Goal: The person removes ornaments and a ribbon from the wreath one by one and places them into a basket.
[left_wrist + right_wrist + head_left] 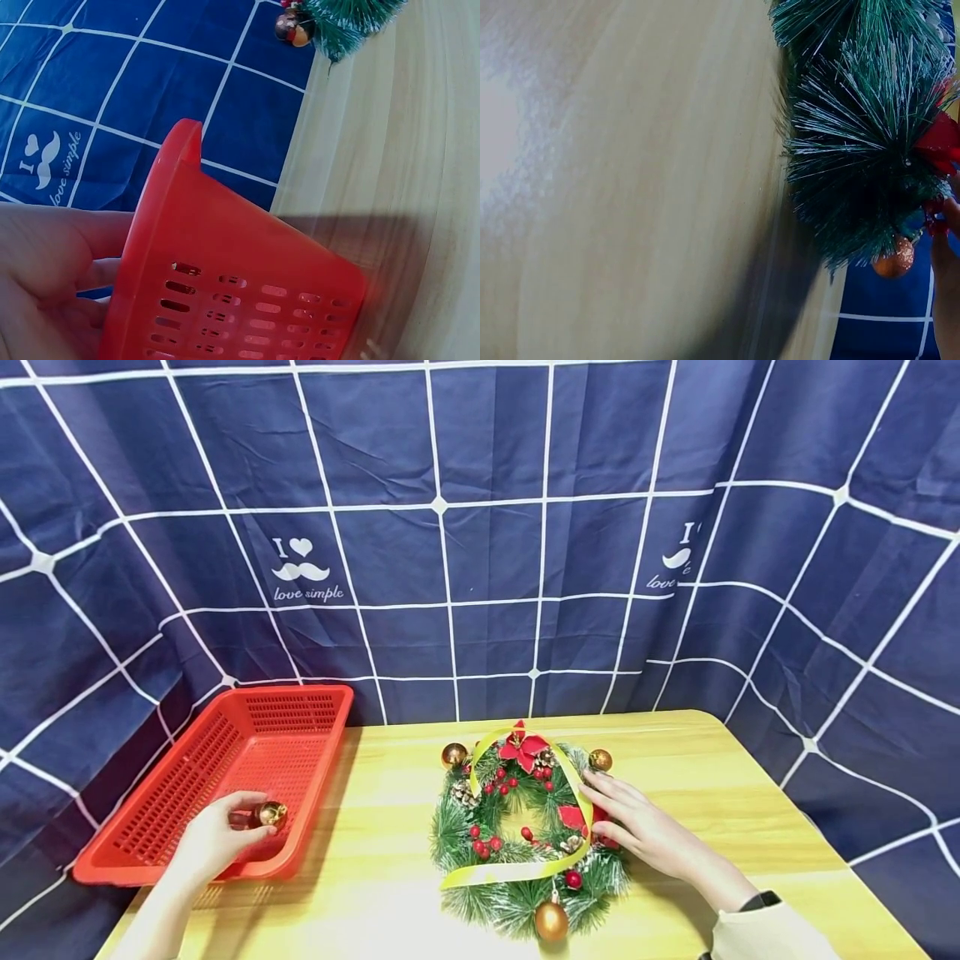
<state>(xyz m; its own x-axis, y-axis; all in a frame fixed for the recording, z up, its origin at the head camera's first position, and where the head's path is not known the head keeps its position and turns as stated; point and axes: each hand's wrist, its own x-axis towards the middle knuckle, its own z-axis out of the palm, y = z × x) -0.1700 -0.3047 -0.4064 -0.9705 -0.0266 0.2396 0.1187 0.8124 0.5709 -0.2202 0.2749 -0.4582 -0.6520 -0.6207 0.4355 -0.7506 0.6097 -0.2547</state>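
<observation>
A shiny gold Christmas bauble (272, 814) is pinched between the thumb and fingers of my left hand (213, 839), inside or just over the near end of the red plastic basket (341, 714). In the left wrist view the basket's wall (240, 232) hides the fingertips. My right hand (648, 831) rests with extended fingers on the right side of a green Christmas wreath (453, 839), beside a yellow ribbon (517, 871) lying across it. Red poinsettias (522, 748), berries and pinecones decorate the wreath. A matte gold bauble (551, 921) hangs at its near edge.
Two more baubles sit at the wreath's far edge, one at the left (453, 754) and one at the right (600, 760). A light wooden table (382, 810) carries everything. Behind and beside it hangs a dark blue curtain (487, 560) with white grid lines.
</observation>
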